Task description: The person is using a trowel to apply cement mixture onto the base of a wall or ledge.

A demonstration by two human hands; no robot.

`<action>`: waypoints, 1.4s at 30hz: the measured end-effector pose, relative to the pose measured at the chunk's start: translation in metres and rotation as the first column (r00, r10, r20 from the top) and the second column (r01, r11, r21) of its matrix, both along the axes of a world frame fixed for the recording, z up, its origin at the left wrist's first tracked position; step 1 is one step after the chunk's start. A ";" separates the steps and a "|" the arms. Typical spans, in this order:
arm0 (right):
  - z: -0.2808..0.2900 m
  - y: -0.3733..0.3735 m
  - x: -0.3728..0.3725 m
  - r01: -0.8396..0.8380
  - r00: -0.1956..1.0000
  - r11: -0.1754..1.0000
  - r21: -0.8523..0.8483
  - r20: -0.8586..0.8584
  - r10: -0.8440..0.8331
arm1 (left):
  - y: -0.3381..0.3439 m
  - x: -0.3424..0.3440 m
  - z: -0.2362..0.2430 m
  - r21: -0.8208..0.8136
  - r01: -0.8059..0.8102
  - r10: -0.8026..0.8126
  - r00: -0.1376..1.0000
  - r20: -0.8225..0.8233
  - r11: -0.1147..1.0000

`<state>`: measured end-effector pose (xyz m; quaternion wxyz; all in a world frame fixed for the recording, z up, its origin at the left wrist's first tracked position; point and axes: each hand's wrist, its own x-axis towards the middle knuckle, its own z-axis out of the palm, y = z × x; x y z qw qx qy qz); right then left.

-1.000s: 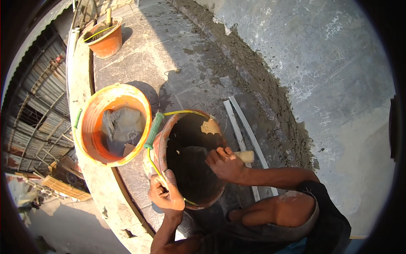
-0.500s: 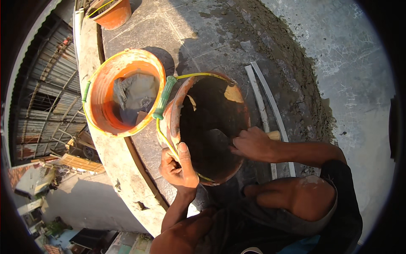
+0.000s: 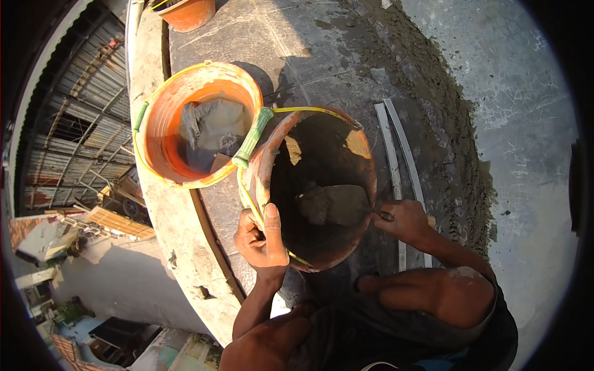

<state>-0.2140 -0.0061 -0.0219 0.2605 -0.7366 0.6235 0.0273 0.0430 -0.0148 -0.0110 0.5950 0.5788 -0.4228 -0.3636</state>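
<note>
A mortar-stained bucket (image 3: pixel 265 151) stands tilted in front of me, dark inside, its yellow wire handle and green grip (image 3: pixel 252 139) folded to its left side. My left hand (image 3: pixel 263 244) is closed on the bucket's near left rim, thumb up and fingers outside, beside the wire. At the right rim my right hand (image 3: pixel 405 221) is closed round the handle of a trowel (image 3: pixel 349 204). The blade lies over the bucket's inside with a lump of wet mortar (image 3: pixel 314 205) on its left part. How much mortar lies below is hard to see in the shade.
An orange bucket (image 3: pixel 162 123) with water and a grey cloth (image 3: pixel 216 123) stands to the left. Another orange bucket (image 3: pixel 190 15) is at the far left. Two metal strips (image 3: pixel 396 157) lie to the right, before a band of wet mortar (image 3: pixel 442 105). The ledge (image 3: pixel 164 210) drops away at left.
My right hand has come out of the bucket to its right rim, raising the trowel into sight with mortar on it. The left hand keeps its hold on the rim.
</note>
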 end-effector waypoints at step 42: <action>0.068 -0.242 -0.150 0.600 0.495 0.796 -0.081 0.819 -0.290 | -0.011 0.009 0.008 0.221 -0.188 0.174 0.982 0.079 0.957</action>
